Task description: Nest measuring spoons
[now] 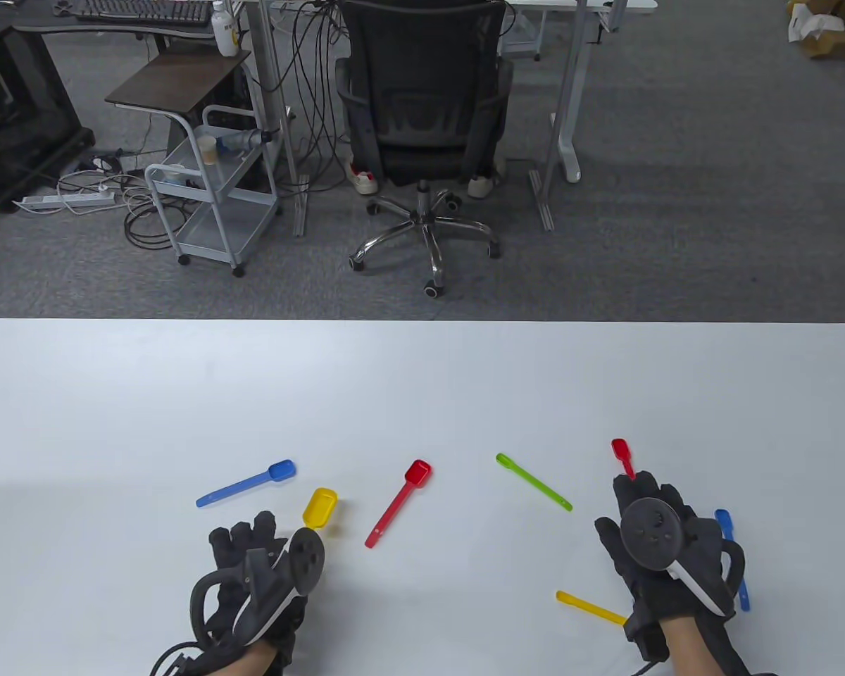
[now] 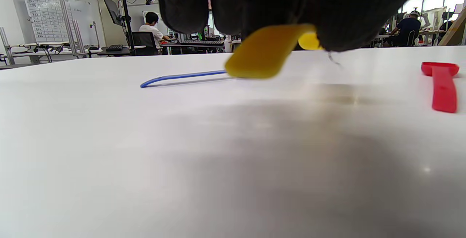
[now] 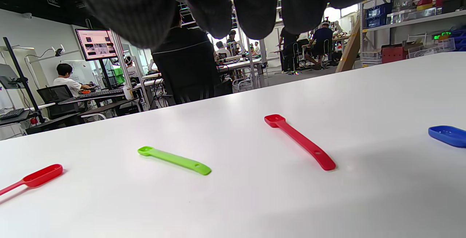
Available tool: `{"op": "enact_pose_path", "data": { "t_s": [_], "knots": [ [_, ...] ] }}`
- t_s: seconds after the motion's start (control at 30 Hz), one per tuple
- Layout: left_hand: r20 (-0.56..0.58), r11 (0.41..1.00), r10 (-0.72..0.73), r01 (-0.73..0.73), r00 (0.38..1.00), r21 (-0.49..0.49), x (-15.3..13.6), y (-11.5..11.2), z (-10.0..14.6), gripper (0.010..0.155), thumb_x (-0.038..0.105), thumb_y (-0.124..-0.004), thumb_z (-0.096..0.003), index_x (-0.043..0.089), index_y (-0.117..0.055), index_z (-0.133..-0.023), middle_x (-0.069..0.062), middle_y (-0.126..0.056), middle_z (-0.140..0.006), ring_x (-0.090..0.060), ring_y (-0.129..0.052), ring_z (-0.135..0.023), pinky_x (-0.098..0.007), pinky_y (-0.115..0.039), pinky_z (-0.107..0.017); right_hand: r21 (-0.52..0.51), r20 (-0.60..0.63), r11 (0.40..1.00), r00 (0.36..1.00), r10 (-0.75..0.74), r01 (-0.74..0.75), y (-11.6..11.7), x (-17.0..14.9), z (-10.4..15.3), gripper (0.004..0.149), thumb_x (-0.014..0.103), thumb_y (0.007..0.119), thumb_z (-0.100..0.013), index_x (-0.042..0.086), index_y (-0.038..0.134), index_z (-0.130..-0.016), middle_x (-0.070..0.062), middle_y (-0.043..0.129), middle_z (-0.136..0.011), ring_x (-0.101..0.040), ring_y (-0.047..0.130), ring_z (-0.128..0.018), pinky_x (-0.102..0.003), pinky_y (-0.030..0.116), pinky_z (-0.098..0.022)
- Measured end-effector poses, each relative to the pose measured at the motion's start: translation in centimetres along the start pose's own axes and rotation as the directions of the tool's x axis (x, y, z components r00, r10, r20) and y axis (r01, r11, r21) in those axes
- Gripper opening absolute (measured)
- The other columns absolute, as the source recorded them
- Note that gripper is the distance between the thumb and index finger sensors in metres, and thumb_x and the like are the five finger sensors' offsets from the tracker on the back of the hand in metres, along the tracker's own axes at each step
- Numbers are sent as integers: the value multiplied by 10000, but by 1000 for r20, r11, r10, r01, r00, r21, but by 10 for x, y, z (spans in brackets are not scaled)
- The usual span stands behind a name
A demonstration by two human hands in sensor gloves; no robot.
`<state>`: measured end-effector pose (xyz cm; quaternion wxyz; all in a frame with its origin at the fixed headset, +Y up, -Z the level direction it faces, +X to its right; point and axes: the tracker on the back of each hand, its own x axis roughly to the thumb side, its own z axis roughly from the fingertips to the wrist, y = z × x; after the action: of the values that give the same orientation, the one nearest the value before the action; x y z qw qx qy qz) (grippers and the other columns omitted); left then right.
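Spoons: yellow spoon (image 1: 320, 507) in left hand (image 1: 257, 584) (right hand (image 1: 665, 546) empty, fingers spread above green spoon (image 1: 533, 481)).

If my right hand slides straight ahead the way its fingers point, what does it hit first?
Most likely the small red spoon: its handle lies right at the right hand's fingertips in the table view. The wrist view suggests the fingers hang above it, so they might pass over it.

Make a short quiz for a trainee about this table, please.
1. How many spoons show in the table view?
2. True or false: the right hand grips the green spoon.
3. Which spoon does the left hand hold: A blue, B yellow, C red?
Key: 1. seven; 2. false, it lies free; 3. B, the big yellow spoon.
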<state>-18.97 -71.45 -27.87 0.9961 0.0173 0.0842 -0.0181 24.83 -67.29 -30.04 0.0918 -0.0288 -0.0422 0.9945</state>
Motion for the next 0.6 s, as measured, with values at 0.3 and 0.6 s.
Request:
{"op": "enact_pose_path", "data": {
  "t_s": [0.3, 0.6],
  "knots": [
    [12, 998, 36, -36, 999, 58, 10, 19, 9, 473, 485, -917, -432, 109, -986, -710, -85, -759, -1123, -458, -816, -1047, -648, -502, -802, 5, 3, 1000, 1000, 6, -6, 0, 1, 0, 671, 465, 721, -522, 147, 632, -1106, -238, 601, -1205, -571, 626, -1018, -665, 551, -695],
    [36, 994, 42, -45, 998, 96, 37, 34, 17, 473, 487, -917, -432, 99, -989, -694, -83, -758, -1122, -459, -814, -1047, -647, -504, -802, 2, 20, 1000, 1000, 7, -7, -1, 3, 1, 669, 465, 720, -523, 148, 633, -1106, -237, 603, -1205, -571, 629, -1016, -665, 554, -694]
  ]
}}
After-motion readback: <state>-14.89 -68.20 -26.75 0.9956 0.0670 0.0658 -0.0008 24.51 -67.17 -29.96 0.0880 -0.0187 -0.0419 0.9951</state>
